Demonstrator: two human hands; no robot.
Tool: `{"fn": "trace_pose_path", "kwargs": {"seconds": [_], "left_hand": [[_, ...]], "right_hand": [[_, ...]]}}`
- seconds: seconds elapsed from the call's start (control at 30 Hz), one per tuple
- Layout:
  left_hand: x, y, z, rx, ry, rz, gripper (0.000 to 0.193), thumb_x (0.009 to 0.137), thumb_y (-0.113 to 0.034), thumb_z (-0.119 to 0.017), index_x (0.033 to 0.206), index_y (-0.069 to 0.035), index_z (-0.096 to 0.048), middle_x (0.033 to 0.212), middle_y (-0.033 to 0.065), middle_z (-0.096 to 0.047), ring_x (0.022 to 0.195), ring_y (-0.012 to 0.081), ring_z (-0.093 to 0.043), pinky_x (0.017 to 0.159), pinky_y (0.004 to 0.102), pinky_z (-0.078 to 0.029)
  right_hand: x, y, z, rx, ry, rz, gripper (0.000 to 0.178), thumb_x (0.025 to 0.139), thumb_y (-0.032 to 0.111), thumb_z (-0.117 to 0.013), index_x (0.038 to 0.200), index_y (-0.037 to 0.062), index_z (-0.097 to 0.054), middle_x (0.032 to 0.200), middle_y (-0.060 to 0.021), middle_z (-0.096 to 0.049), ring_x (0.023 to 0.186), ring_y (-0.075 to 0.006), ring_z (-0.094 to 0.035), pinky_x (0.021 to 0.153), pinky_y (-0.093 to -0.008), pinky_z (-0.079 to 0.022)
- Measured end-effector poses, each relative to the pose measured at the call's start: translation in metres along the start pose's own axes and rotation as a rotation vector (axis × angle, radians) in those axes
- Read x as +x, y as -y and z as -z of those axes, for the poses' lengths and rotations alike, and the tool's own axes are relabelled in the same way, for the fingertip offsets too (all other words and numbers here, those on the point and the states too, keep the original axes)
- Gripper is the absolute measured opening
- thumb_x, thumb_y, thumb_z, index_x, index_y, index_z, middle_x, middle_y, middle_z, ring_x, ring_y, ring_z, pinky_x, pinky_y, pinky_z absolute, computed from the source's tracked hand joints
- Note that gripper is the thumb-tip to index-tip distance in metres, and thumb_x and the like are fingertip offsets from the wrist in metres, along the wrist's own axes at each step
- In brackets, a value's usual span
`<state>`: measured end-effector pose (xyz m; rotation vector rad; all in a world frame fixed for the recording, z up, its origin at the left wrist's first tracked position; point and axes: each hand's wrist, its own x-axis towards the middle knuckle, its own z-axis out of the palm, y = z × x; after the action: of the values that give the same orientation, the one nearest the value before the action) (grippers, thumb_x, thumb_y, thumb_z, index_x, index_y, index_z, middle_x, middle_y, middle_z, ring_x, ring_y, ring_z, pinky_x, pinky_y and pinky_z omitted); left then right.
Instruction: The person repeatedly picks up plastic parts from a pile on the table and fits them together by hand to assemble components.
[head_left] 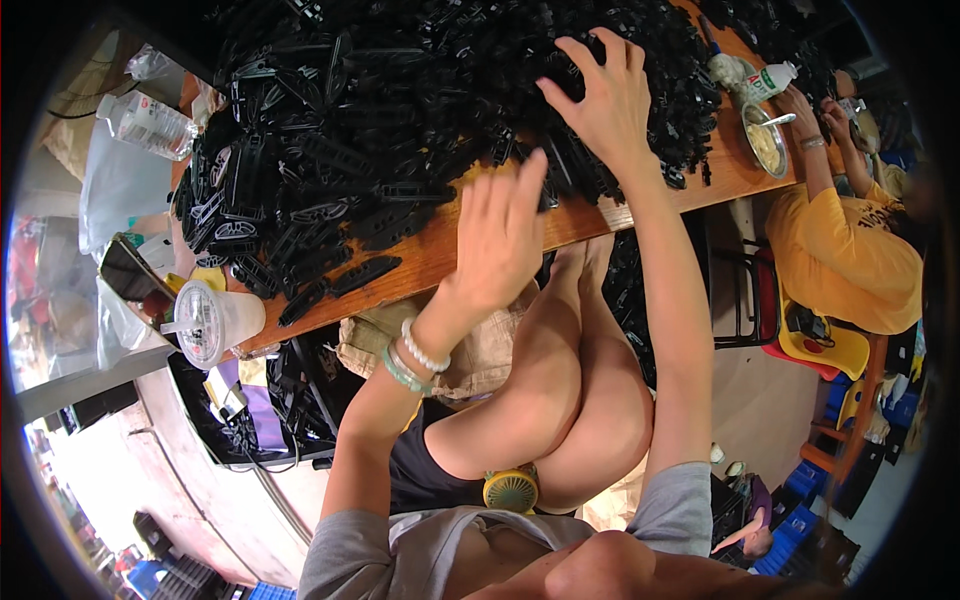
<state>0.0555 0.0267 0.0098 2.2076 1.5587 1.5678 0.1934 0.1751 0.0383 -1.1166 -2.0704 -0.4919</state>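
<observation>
A large heap of black plastic parts (400, 110), long and slotted, covers most of the wooden table (420, 240). Over the heap's right part, my right hand (610, 110) reaches with fingers spread and bent, nothing visible in them. My left hand (500, 235) is above the table's front edge at the middle. Its back faces up, and its fingers stretch toward the heap, slightly blurred; no part shows in it. Whether either hand's fingertips touch the parts I cannot tell. Several loose parts (365, 275) lie at the heap's near left edge.
A lidded plastic cup (225, 320) with a straw stands at the table's left corner. A clear bottle (150, 125) is behind it. At the right are a metal bowl (765, 150) of food, a white bottle (770, 82) and a person in an orange shirt (840, 255).
</observation>
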Motion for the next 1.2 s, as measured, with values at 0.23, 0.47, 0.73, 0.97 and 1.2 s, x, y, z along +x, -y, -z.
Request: {"fn": "trace_pose_path", "kwargs": {"seconds": [0.23, 0.47, 0.73, 0.97, 1.2], "left_hand": [[-0.023, -0.004, 0.015, 0.073, 0.294, -0.174, 0.047, 0.066, -0.001, -0.061, 0.112, 0.005, -0.056, 0.105, 0.0143, -0.053, 0.092, 0.0305, -0.051, 0.080, 0.0419, -0.041], [-0.006, -0.010, 0.004, 0.020, 0.334, -0.450, 0.034, 0.071, -0.007, -0.059, 0.103, 0.004, -0.058, 0.109, 0.0167, -0.056, 0.112, 0.0321, -0.050, 0.096, 0.0397, -0.039], [0.028, 0.005, -0.050, 0.053, 0.443, -0.678, 0.032, 0.073, -0.014, -0.057, 0.102, -0.001, -0.064, 0.104, 0.0058, -0.064, 0.108, 0.0199, -0.055, 0.098, 0.0323, -0.039], [0.015, 0.011, -0.031, 0.015, 0.446, -0.563, 0.033, 0.070, -0.012, -0.061, 0.102, 0.000, -0.063, 0.105, 0.0094, -0.063, 0.107, 0.0238, -0.054, 0.099, 0.0358, -0.039], [-0.001, 0.021, 0.005, 0.002, 0.478, -0.463, 0.035, 0.067, -0.008, -0.063, 0.101, -0.001, -0.062, 0.103, 0.0098, -0.061, 0.103, 0.0244, -0.055, 0.098, 0.0381, -0.039]], "right_hand": [[0.004, 0.005, -0.007, 0.015, -0.097, 0.007, 0.032, 0.074, 0.031, -0.074, 0.101, 0.0170, -0.066, 0.106, -0.0088, -0.053, 0.096, -0.0284, -0.051, 0.072, -0.0382, -0.049], [-0.003, 0.006, -0.006, 0.205, -0.134, -0.092, 0.025, 0.079, 0.027, -0.071, 0.100, 0.0153, -0.068, 0.105, -0.0072, -0.054, 0.092, -0.0257, -0.054, 0.072, -0.0361, -0.048], [-0.005, 0.019, -0.003, 0.444, -0.038, -0.157, 0.030, 0.076, 0.029, -0.074, 0.102, 0.0180, -0.069, 0.110, -0.0101, -0.053, 0.089, -0.0296, -0.061, 0.073, -0.0372, -0.052], [-0.017, 0.035, 0.003, 0.493, -0.136, -0.225, 0.022, 0.072, 0.019, -0.075, 0.092, 0.0133, -0.069, 0.102, -0.0094, -0.054, 0.080, -0.0293, -0.062, 0.068, -0.0372, -0.051], [-0.035, 0.063, 0.003, 0.563, -0.068, -0.313, 0.021, 0.075, 0.021, -0.073, 0.095, 0.0135, -0.068, 0.110, -0.0085, -0.053, 0.094, -0.0256, -0.056, 0.078, -0.0370, -0.040]]}}
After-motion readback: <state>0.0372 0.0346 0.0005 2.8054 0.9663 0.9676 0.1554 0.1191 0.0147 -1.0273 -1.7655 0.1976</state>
